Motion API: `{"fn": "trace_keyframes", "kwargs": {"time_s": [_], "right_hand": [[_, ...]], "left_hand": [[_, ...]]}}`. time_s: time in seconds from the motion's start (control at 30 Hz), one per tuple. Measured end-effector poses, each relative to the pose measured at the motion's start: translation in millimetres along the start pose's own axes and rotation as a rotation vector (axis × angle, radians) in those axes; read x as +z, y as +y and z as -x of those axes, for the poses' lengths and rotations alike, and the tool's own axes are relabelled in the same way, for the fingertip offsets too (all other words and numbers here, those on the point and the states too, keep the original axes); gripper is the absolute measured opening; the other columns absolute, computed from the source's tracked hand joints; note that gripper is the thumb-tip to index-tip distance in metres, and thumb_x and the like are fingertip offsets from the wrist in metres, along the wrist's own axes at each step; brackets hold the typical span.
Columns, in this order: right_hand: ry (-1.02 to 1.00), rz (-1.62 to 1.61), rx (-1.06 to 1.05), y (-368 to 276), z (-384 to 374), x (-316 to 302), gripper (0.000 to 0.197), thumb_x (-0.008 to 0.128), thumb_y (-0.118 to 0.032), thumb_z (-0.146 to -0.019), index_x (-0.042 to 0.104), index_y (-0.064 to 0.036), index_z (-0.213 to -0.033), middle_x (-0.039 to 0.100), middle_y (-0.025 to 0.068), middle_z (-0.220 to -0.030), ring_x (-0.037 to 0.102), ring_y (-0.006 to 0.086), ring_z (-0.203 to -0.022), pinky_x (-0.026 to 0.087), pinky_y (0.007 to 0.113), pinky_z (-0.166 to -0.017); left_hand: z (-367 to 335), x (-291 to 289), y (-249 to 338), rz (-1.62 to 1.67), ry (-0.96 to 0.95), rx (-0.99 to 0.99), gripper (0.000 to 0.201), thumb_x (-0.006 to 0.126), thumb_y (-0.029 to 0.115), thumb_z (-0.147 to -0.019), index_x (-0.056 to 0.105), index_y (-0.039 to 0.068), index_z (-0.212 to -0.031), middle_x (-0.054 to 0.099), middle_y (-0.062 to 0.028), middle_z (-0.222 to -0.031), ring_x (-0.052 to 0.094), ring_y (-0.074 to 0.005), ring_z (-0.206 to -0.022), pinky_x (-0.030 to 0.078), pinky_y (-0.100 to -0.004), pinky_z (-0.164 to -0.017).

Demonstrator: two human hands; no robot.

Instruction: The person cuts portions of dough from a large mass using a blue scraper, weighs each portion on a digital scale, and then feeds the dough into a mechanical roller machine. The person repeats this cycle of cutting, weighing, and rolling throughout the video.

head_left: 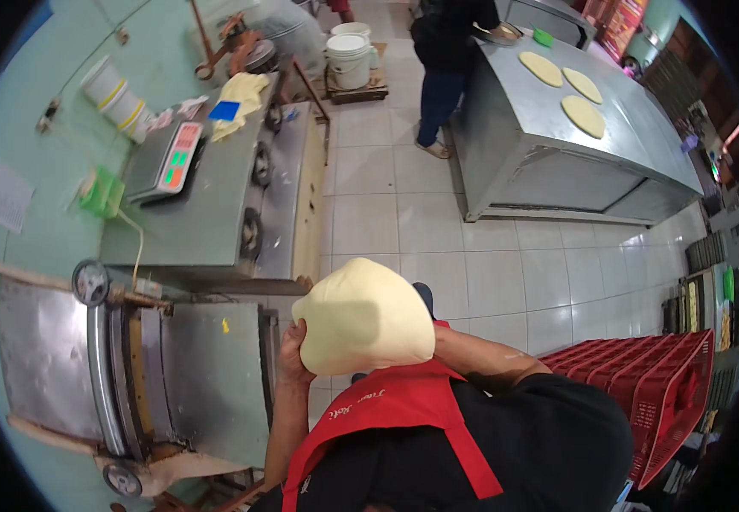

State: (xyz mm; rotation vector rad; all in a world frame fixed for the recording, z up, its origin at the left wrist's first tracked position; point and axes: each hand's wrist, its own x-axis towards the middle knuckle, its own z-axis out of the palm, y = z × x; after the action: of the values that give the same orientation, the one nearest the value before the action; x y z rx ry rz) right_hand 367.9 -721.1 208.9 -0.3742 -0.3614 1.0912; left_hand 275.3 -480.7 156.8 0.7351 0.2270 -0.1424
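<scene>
A large, pale yellow sheet of dough hangs in front of my red apron, smooth and rounded along its far edge. At its left edge my left hand is closed on it, thumb on top. My right forearm reaches in from the right, and the dough hides the hand at its end, so its fingers cannot be seen. A dough sheeter with a steel roller and flat metal plates stands to the left of my left hand.
A steel bench at the left carries a digital scale and a yellow cloth. Red crates stand close on my right. At the far right, flat dough pieces lie on a steel table, where a person in dark clothes stands.
</scene>
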Motion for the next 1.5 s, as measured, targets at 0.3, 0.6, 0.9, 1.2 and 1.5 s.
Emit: {"fn": "trace_keyframes", "kwargs": {"time_s": [0.3,0.6,0.9,1.2,1.5], "right_hand": [[1.027,0.854,-0.316,-315.9,162.8,-114.8,0.045,0.065,-0.034,-0.1,0.061,-0.0075,-0.137,0.063,0.0167,-0.144,0.063,0.0325,-0.131,0.052,0.046,-0.108],[2.659,1.494,0.123,-657.2,372.5,-146.5,0.035,0.067,-0.029,-0.091,0.074,-0.002,-0.111,0.076,0.0242,-0.121,0.072,0.0439,-0.114,0.059,0.052,-0.095],[1.548,1.817,0.26,-350.4,191.9,-451.4,0.029,0.071,-0.029,-0.092,0.078,-0.0064,-0.109,0.078,0.0185,-0.096,0.075,0.0411,-0.094,0.058,0.052,-0.087],[0.204,1.546,0.484,-237.5,-168.1,-326.3,0.043,0.079,-0.032,-0.091,0.072,-0.0019,-0.12,0.078,0.0227,-0.098,0.076,0.0381,-0.097,0.059,0.046,-0.087],[0.047,1.888,0.36,-301.3,-476.9,-345.6,0.055,0.082,-0.04,-0.087,0.07,0.0017,-0.121,0.076,0.0259,-0.099,0.074,0.0412,-0.099,0.057,0.049,-0.088]], "left_hand": [[-184.1,106.9,-26.3,-0.287,0.135,-0.058,0.068,0.051,0.048,-0.111,0.032,0.017,-0.168,0.057,-0.0132,-0.15,0.065,-0.0265,-0.119,0.061,-0.0443,-0.092],[-275.1,97.3,-37.3,-0.428,0.287,-0.147,0.057,0.057,0.042,-0.109,0.044,0.016,-0.159,0.062,-0.0082,-0.131,0.065,-0.0227,-0.108,0.061,-0.0422,-0.085],[-315.5,77.6,-39.5,-0.37,0.362,-0.232,0.048,0.056,0.038,-0.11,0.052,0.012,-0.151,0.067,-0.0071,-0.123,0.066,-0.0207,-0.103,0.057,-0.0414,-0.085],[-349.5,20.3,62.1,-0.356,0.473,-0.019,0.039,0.056,0.028,-0.111,0.058,0.009,-0.144,0.071,-0.008,-0.118,0.068,-0.0174,-0.098,0.057,-0.0358,-0.082],[-339.5,-105.2,199.0,-0.225,0.834,0.274,0.033,0.057,0.027,-0.111,0.062,0.009,-0.138,0.071,-0.0054,-0.116,0.067,-0.0149,-0.094,0.058,-0.0346,-0.082]]}}
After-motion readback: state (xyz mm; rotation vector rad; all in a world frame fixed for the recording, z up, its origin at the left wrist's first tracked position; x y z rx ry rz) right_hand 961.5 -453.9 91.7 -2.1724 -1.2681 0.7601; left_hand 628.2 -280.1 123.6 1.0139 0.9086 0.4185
